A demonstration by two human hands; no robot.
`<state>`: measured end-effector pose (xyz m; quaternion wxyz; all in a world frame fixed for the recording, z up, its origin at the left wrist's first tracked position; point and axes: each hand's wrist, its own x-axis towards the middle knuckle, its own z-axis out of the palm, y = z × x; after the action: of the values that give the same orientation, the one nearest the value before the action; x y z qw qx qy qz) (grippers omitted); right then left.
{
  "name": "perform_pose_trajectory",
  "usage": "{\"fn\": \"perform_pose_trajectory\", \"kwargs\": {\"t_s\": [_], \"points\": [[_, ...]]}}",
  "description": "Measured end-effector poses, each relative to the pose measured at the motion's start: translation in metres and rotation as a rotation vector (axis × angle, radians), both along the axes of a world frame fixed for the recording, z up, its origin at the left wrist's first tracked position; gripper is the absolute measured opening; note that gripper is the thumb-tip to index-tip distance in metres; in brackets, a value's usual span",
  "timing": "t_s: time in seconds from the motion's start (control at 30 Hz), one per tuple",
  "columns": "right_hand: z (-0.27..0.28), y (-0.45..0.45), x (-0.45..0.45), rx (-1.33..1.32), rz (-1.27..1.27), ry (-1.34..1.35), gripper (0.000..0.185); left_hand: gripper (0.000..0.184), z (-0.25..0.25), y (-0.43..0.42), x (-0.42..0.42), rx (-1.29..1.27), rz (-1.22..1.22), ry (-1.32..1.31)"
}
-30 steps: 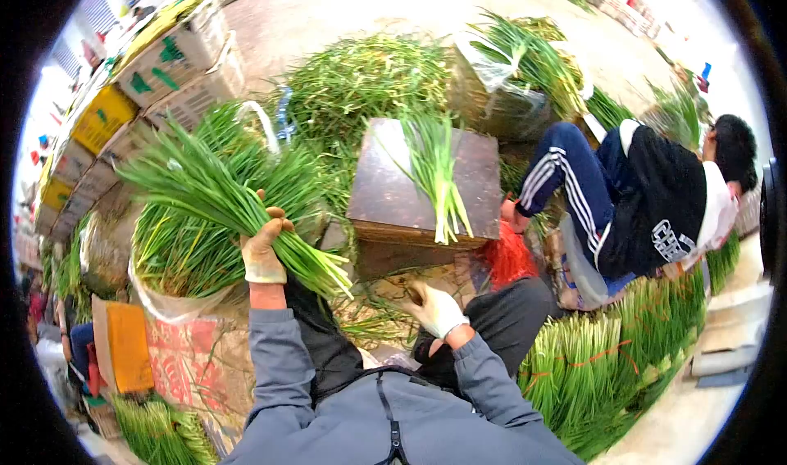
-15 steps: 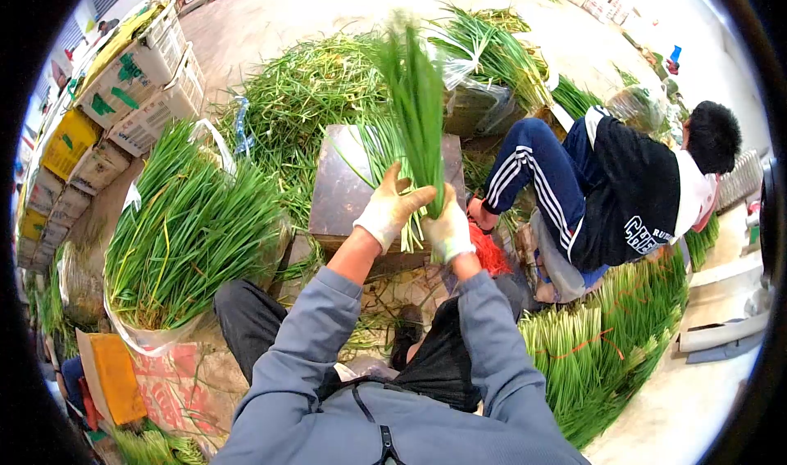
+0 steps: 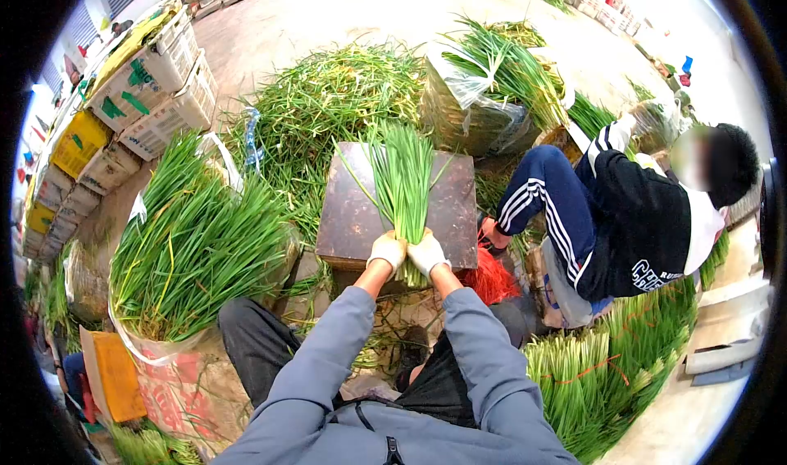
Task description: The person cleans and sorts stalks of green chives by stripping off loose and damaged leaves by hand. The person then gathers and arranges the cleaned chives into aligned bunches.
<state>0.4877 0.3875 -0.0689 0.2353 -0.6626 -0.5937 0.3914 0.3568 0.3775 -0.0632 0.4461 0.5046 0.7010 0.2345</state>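
A bunch of garlic chives [image 3: 403, 174] lies on the dark square board [image 3: 340, 219] in front of me, leaf tips pointing away. My left hand [image 3: 388, 250], in a whitish glove, is closed round the left side of its lower stalks. On the right side my gloved right hand [image 3: 427, 252] closes on the same stalks, close beside the left. The cut ends stick out below both hands over the board's near edge. Red ties [image 3: 492, 278] hang by the board's right corner.
A sack of loose chives [image 3: 193, 244] stands at left, stacked crates [image 3: 156, 80] behind it. Leaf trimmings [image 3: 336, 96] are heaped beyond the board. A seated person [image 3: 631, 211] is close on the right, near tied bundles [image 3: 607, 350]. Another bag of chives [image 3: 484, 96] stands behind.
The chive bunch, held upright in the air before, has come down onto the board over the leaves there. My left hand's spread fingers have closed round the stalks.
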Motion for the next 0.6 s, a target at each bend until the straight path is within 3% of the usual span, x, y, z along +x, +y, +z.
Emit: {"fn": "perform_pose_trajectory", "kwargs": {"t_s": [0.17,0.2,0.23,0.3,0.43,0.5,0.57,0.6], "points": [[-0.01,0.001,-0.01,-0.078,0.099,0.132,0.069,0.042,-0.045,0.005,-0.027,-0.047,-0.077,-0.147],[-0.013,0.001,-0.012,-0.081,0.147,0.116,0.074,0.047,-0.038,0.0,-0.027,-0.169,0.038,-0.423],[-0.001,-0.004,-0.014,-0.079,0.155,0.114,0.074,0.047,-0.026,-0.006,-0.026,-0.165,0.045,-0.426],[0.019,-0.019,-0.017,-0.059,0.099,0.052,0.087,0.051,-0.006,-0.018,-0.024,-0.212,0.151,-0.719],[-0.031,-0.023,-0.018,0.028,0.084,0.015,0.098,0.056,0.01,-0.029,-0.03,-0.18,-0.036,-0.666],[-0.035,-0.036,-0.016,-0.018,0.022,0.024,0.093,0.051,0.023,-0.036,-0.027,-0.218,0.007,-0.683],[-0.042,-0.042,-0.013,-0.2,-0.07,0.298,0.074,0.047,0.034,-0.04,-0.031,-0.382,-0.045,-0.464],[-0.026,-0.047,-0.011,-0.229,-0.007,0.419,0.051,0.044,0.013,-0.041,-0.033,-0.221,-0.161,-0.349]]}}
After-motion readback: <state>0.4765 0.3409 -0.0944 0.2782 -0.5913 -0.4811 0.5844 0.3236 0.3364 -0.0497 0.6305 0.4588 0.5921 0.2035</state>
